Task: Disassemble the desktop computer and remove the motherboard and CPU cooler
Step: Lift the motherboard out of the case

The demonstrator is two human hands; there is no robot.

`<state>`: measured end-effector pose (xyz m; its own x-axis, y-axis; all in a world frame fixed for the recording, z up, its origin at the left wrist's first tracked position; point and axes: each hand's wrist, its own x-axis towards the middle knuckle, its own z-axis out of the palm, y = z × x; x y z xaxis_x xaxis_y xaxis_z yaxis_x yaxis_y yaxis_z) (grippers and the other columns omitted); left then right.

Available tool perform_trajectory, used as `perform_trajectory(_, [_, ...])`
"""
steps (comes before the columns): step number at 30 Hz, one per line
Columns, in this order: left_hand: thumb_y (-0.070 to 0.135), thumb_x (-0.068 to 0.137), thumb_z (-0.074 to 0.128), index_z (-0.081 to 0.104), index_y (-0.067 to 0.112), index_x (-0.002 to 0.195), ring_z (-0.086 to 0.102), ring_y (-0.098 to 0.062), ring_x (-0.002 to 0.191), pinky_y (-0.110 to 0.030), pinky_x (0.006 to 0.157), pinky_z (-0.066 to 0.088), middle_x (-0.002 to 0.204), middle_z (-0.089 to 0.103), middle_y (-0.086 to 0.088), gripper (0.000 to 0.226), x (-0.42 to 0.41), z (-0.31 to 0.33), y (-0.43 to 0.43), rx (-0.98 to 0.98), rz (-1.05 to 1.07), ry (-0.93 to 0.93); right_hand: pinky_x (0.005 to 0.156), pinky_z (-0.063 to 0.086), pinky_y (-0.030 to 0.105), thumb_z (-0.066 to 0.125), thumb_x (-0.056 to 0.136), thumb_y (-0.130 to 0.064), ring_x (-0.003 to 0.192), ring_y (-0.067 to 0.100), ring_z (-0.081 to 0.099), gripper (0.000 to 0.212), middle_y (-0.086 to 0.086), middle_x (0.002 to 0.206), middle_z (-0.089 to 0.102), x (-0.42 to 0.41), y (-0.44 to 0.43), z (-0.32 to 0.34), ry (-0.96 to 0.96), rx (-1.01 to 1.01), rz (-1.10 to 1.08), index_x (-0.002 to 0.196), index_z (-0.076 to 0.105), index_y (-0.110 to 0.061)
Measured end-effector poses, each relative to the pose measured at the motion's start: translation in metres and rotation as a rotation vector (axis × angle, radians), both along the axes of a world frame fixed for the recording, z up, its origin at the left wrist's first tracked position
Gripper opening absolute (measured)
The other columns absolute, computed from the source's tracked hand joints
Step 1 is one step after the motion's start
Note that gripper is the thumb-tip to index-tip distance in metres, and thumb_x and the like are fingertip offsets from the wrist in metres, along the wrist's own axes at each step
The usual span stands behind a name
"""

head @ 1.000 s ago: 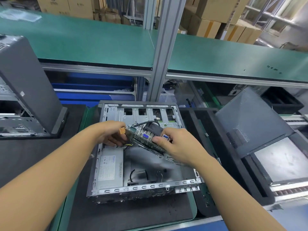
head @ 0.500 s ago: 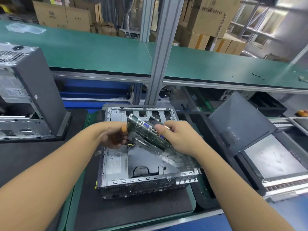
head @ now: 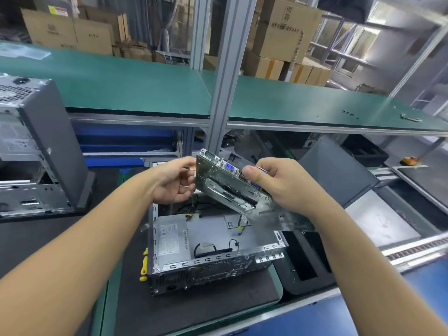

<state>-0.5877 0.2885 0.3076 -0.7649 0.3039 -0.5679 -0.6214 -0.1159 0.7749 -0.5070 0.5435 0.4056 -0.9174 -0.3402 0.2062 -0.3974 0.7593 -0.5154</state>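
Hands outstretched: left hand (head: 175, 184) and right hand (head: 281, 184) pinching tilted motherboard (head: 228, 187) above open case (head: 211, 253).

Print on the power supply label (head: 172, 240) and cardboard boxes (head: 286, 27) is too blurred to read.

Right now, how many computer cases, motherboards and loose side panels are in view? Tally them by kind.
Cases: 2, the open case on the mat and the upright case at left
Motherboards: 1, the motherboard held by left hand and right hand
Side panels: 1, the panel
Total: 4
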Motion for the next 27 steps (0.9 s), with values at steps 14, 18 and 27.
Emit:
perform_trajectory(14, [0.060, 0.087, 0.061, 0.058, 0.003, 0.113, 0.060, -0.024, 0.086, -0.039, 0.069, 0.052, 0.103, 0.064, -0.011, 0.063, -0.006, -0.018, 0.027, -0.055, 0.055, -0.162, 0.049, 0.034, 0.022, 0.034, 0.075, -0.086, 0.051, 0.008, 0.048, 0.065, -0.009, 0.052, 0.049, 0.012, 0.014, 0.002, 0.205, 0.260, 0.006, 0.079, 0.056, -0.025])
perform_trajectory(18, [0.038, 0.095, 0.061, 0.060, 0.012, 0.109, 0.063, -0.027, 0.096, -0.041, 0.078, 0.054, 0.113, 0.065, -0.011, 0.030, -0.007, -0.008, 0.041, 0.168, 0.152, -0.078, 0.060, 0.047, 0.034, 0.023, 0.073, -0.091, 0.059, 0.013, 0.053, 0.073, -0.007, 0.063, 0.057, 0.005, 0.015, -0.020, 0.269, 0.412, 0.026, 0.083, 0.051, -0.024])
perform_trajectory(27, [0.026, 0.099, 0.057, 0.059, 0.011, 0.085, 0.067, -0.019, 0.049, -0.033, 0.046, 0.051, 0.065, 0.069, -0.006, 0.020, -0.020, -0.022, 0.077, 0.152, 0.360, -0.047, 0.045, 0.033, 0.029, 0.046, 0.083, -0.072, 0.049, 0.010, 0.042, 0.049, -0.013, 0.060, 0.042, -0.015, 0.047, -0.051, 0.363, 0.452, 0.208, 0.077, 0.038, -0.024])
